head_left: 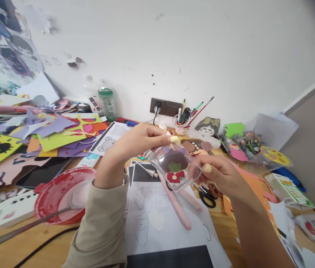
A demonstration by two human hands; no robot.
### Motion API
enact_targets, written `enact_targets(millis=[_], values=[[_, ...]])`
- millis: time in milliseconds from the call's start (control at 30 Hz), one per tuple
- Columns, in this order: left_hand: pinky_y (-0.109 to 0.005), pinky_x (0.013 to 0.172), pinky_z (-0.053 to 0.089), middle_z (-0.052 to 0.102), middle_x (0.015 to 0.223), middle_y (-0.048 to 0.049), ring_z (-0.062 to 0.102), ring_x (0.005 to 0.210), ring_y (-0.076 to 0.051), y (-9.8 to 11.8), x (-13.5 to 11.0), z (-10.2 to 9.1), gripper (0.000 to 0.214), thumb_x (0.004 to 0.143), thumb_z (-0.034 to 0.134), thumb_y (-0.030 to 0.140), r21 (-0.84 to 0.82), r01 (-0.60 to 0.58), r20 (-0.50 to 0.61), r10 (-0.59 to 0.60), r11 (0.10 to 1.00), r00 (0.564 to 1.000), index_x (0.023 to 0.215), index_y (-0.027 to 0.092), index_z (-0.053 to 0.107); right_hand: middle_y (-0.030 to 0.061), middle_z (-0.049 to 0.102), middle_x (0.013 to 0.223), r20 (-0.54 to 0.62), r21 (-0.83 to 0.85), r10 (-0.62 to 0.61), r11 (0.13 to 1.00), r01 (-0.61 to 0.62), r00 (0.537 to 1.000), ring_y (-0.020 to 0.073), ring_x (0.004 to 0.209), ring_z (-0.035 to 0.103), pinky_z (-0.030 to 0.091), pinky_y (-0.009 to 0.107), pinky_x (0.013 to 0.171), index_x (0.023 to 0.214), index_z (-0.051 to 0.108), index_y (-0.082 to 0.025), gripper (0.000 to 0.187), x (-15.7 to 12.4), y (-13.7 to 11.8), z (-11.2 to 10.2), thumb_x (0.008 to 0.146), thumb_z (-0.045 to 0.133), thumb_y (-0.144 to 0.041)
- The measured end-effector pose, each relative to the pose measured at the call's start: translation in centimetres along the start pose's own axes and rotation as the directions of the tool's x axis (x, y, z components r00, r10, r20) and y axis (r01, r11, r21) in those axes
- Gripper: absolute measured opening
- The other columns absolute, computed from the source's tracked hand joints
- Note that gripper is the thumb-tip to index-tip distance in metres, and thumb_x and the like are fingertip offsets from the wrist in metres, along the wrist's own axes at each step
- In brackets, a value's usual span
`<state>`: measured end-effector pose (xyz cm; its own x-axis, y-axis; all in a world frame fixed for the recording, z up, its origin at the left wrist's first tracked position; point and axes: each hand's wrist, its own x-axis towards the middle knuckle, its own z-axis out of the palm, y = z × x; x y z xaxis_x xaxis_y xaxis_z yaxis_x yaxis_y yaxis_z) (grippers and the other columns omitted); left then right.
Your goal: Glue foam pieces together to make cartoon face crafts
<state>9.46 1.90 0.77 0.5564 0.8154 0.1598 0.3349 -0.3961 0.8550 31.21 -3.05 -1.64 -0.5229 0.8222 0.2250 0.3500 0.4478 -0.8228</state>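
Note:
Between my two hands, above the desk, is a clear plastic pouch (183, 178) with a small cut-out figure (175, 163) inside, brown-haired with a red bow. My left hand (146, 137) pinches its top edge between thumb and fingers. On the pouch's right side, my right hand (215, 171) grips with the thumb on top and the fingers partly hidden. Below lie pink-handled pliers or a similar tool (176, 204), its head hidden by the pouch, and white sheets with drawn outlines (168, 230). Black-handled scissors (207, 196) rest just under my right hand.
A red bowl (42, 203) with a long-handled utensil stands left, near piled coloured paper scraps (59, 141). Bottles (107, 100) and a pen cup (181, 128) line the wall. A white plug (151, 173) lies behind the sheets. Orange paper (257, 197) and a carton (288, 190) sit right.

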Motion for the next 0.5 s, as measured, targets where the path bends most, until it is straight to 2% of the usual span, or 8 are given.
enact_targets(millis=[133, 200, 300, 400, 500], values=[[-0.022, 0.049, 0.022, 0.038, 0.052, 0.0039, 0.033, 0.051, -0.006, 0.13, -0.09, 0.1, 0.041, 0.077, 0.047, 0.049, -0.044, -0.015, -0.04, 0.014, 0.999, 0.999, 0.054, 0.016, 0.049, -0.0027, 0.049, 0.05, -0.135, -0.131, 0.033, 0.99, -0.051, 0.99, 0.0054, 0.045, 0.042, 0.031, 0.017, 0.041, 0.06, 0.057, -0.016, 0.032, 0.16, -0.48, 0.23, 0.082, 0.048, -0.037], [-0.021, 0.05, 0.023, 0.039, 0.055, 0.0034, 0.034, 0.053, -0.007, 0.08, -0.26, -0.05, 0.039, 0.077, 0.047, 0.05, -0.056, -0.021, 0.006, 0.021, 0.998, 1.0, 0.057, 0.017, 0.051, -0.0031, 0.049, 0.048, -0.192, -0.127, 0.035, 0.99, -0.06, 0.981, 0.005, 0.043, 0.041, 0.03, 0.017, 0.039, 0.06, 0.057, -0.016, 0.03, 0.15, -0.47, 0.32, 0.082, 0.049, -0.036], [-0.022, 0.047, 0.021, 0.036, 0.054, 0.0037, 0.031, 0.051, -0.007, -0.03, -0.39, -0.28, 0.038, 0.072, 0.054, 0.05, 0.0, 0.004, 0.105, -0.004, 1.0, 0.994, 0.057, 0.016, 0.052, -0.003, 0.05, 0.049, -0.201, -0.076, 0.031, 0.996, -0.047, 0.979, 0.0054, 0.044, 0.044, 0.033, 0.017, 0.04, 0.062, 0.059, -0.017, 0.027, 0.02, -0.31, 0.42, 0.081, 0.05, -0.034], [-0.021, 0.047, 0.021, 0.033, 0.052, 0.0045, 0.03, 0.05, -0.006, -0.09, -0.35, -0.24, 0.035, 0.073, 0.056, 0.045, -0.024, -0.007, 0.104, 0.009, 1.0, 0.995, 0.055, 0.016, 0.051, -0.0038, 0.052, 0.052, -0.187, 0.012, 0.018, 1.0, -0.016, 0.982, 0.0044, 0.045, 0.046, 0.034, 0.016, 0.041, 0.063, 0.06, -0.018, 0.024, 0.0, -0.19, 0.47, 0.082, 0.05, -0.031], [-0.02, 0.049, 0.025, 0.036, 0.054, 0.0046, 0.034, 0.052, -0.006, -0.11, -0.37, 0.04, 0.028, 0.074, 0.056, 0.038, -0.103, -0.014, 0.104, 0.025, 0.995, 0.994, 0.057, 0.015, 0.053, -0.0056, 0.052, 0.051, -0.184, 0.086, -0.003, 0.996, 0.019, 0.983, 0.0023, 0.042, 0.043, 0.031, 0.014, 0.037, 0.064, 0.059, -0.019, 0.023, 0.22, -0.04, 0.49, 0.082, 0.05, -0.029]])
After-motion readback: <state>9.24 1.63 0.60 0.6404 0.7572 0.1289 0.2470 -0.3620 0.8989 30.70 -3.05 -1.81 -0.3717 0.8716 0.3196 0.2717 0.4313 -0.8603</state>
